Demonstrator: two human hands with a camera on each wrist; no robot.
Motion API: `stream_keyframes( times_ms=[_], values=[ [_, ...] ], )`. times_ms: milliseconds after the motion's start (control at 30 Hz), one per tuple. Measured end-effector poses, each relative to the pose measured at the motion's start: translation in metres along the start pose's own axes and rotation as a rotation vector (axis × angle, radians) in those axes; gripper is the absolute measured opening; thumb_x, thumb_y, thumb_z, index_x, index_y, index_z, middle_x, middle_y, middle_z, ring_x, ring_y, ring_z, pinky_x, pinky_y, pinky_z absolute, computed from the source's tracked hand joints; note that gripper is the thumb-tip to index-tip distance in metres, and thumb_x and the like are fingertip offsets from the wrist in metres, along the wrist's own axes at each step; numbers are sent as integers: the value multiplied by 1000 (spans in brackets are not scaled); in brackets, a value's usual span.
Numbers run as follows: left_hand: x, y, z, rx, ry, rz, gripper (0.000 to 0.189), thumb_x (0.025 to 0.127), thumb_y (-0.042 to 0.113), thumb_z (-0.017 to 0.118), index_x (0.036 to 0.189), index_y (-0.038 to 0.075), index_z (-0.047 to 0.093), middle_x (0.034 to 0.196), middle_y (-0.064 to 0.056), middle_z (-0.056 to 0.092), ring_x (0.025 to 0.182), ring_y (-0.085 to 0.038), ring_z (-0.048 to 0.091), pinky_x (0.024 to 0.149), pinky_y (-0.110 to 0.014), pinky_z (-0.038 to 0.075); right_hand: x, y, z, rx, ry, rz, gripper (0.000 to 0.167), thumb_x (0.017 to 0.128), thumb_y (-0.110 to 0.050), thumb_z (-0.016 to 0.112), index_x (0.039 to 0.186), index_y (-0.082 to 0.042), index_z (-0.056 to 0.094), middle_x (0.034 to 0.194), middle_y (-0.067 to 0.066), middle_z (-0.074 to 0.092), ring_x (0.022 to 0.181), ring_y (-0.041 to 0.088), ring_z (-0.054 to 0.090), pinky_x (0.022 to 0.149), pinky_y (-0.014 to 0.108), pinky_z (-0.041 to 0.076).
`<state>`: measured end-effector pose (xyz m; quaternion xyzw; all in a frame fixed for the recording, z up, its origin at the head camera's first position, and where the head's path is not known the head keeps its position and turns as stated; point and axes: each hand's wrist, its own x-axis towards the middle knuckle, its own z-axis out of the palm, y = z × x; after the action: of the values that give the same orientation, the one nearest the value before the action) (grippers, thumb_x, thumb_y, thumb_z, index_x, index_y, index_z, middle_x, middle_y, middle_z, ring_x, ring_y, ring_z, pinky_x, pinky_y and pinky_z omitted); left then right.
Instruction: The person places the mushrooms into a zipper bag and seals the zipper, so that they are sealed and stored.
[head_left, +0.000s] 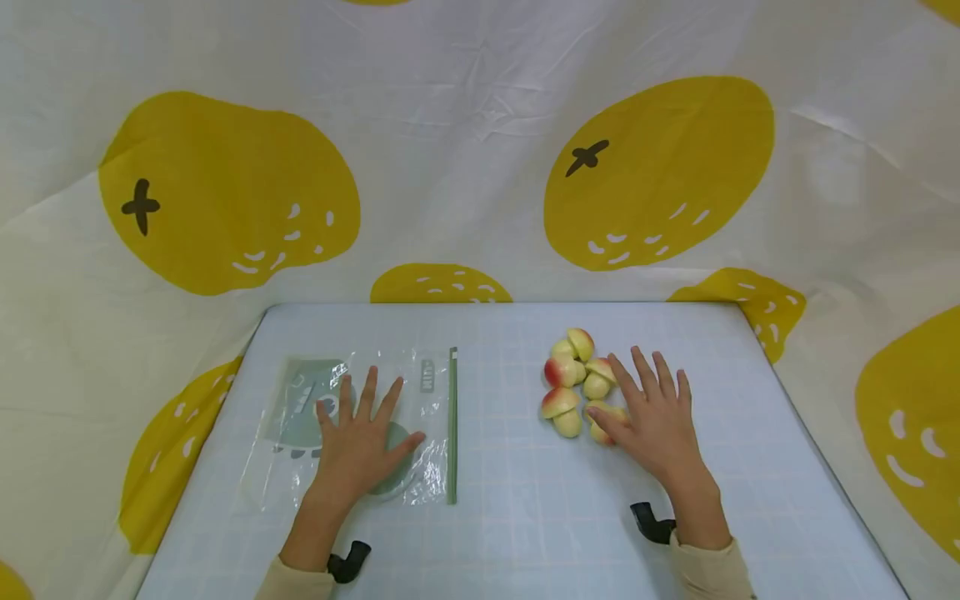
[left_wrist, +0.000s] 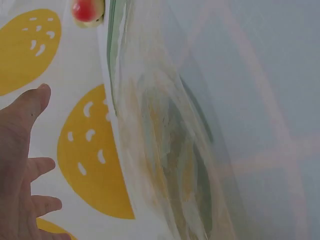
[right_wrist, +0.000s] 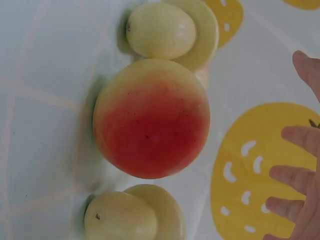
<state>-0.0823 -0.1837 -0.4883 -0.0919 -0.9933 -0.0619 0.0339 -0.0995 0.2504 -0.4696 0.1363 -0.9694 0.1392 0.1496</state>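
Observation:
My left hand (head_left: 356,446) is spread with straight fingers over a clear zip bag (head_left: 300,408) printed with a green cartoon figure. Whether the palm touches the plastic cannot be told. Along the bag's right side runs a green zip strip (head_left: 452,433). Several toy mushrooms (head_left: 560,404), cream with red-tinged caps, lie clustered right of the bag. Beside them my right hand (head_left: 660,429) is spread, its thumb overlapping the nearest mushroom in the head view; it grips nothing. One red cap (right_wrist: 152,120) fills the middle of the right wrist view, apart from the fingers (right_wrist: 292,178).
Both things lie on a white table (head_left: 517,533) with a faint pink grid. Behind and at both sides hangs a pale cloth (head_left: 450,183) with big yellow fruit prints. A black curved piece (head_left: 652,523) sits at the right wrist, another (head_left: 349,562) at the left.

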Motion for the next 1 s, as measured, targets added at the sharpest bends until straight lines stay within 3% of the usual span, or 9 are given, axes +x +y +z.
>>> stream_keyframes(
  times_ms=[367,700,1000],
  values=[
    [0,11,-1,-52,2,23,92,87,77,50,159,25,28,166,-16,10,147,-49,6,104,-79,11,10,-24,7,38,27,-89,79,89,-61,63,152,-16,43,158,19,33,145,45,21,110,70,12],
    [0,22,13,-70,-20,49,94,85,79,51,160,26,28,166,-15,10,148,-47,9,105,-77,15,15,-50,23,55,42,-226,82,96,-72,39,151,-12,45,155,20,37,142,46,28,109,69,19],
    [1,32,16,-90,-29,89,93,86,76,53,160,26,28,166,-15,12,148,-47,12,104,-76,20,16,-78,44,78,-16,-322,74,92,-56,63,152,-16,44,155,19,38,145,42,26,108,69,22]
  ],
)
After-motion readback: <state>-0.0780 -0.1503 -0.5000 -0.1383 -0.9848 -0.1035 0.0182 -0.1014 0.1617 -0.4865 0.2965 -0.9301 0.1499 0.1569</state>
